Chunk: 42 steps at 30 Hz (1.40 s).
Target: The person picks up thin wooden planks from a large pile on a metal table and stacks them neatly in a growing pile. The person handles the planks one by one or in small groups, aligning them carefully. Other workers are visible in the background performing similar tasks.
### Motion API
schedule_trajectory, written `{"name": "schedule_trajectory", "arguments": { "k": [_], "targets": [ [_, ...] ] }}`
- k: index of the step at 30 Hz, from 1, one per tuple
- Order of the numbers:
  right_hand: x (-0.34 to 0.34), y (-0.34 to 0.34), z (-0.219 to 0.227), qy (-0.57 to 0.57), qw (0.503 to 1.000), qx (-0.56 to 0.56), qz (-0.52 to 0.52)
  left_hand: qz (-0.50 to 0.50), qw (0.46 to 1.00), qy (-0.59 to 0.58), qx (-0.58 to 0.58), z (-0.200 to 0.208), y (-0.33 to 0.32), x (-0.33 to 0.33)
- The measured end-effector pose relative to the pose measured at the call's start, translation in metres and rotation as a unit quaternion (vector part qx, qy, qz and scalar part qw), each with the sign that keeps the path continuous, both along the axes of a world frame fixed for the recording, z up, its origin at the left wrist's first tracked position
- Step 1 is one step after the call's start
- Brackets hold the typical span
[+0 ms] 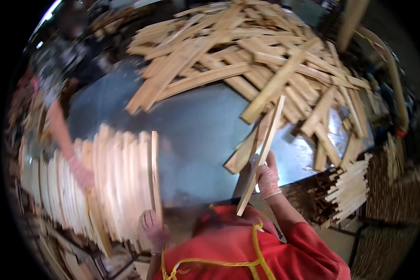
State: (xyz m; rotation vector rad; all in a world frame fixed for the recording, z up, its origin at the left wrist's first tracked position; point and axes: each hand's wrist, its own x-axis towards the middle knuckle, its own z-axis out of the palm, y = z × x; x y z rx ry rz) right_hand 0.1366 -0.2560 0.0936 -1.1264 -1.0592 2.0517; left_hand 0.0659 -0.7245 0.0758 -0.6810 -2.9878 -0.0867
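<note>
My right hand (268, 179), in a pale red-and-white knit glove, grips a long narrow wooden slat (267, 140) that stands tilted over the near table edge. My left hand (155, 231), gloved alike, rests at the near end of a row of pale slats (121, 182), its fingers lying against the wood. Beside it, at the row's right end, a single slat (155, 172) stands on edge. From the left, another person's gloved hand (81, 175) reaches onto the same row, near a yellower slat (97, 224).
A large jumbled heap of boards (247, 60) covers the far and right parts of the metal table (196, 126). More slats (350, 189) are stacked low at the right. A thick hose (396, 88) curves down at the far right.
</note>
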Motion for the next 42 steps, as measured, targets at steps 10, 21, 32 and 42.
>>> {"name": "schedule_trajectory", "arguments": {
  "k": [10, 21, 32, 42],
  "targets": [
    [-0.106, -0.223, -0.013, -0.079, 0.877, 0.069, 0.469, 0.117, 0.986, -0.076, 0.092, 0.022, -0.01, 0.007],
    [-0.141, 0.047, 0.002, -0.097, 0.866, 0.475, 0.123, 0.096, 0.982, -0.153, -0.057, 0.051, 0.048, -0.008],
    [0.109, 0.3, 0.03, -0.451, 0.849, 0.275, -0.03, -0.209, 0.972, -0.103, -0.018, 0.019, 0.353, -0.066],
    [0.437, 0.287, -0.093, -0.277, 0.843, 0.123, -0.444, -0.169, 0.974, -0.135, -0.065, -0.017, 0.483, -0.073]
  ]
}}
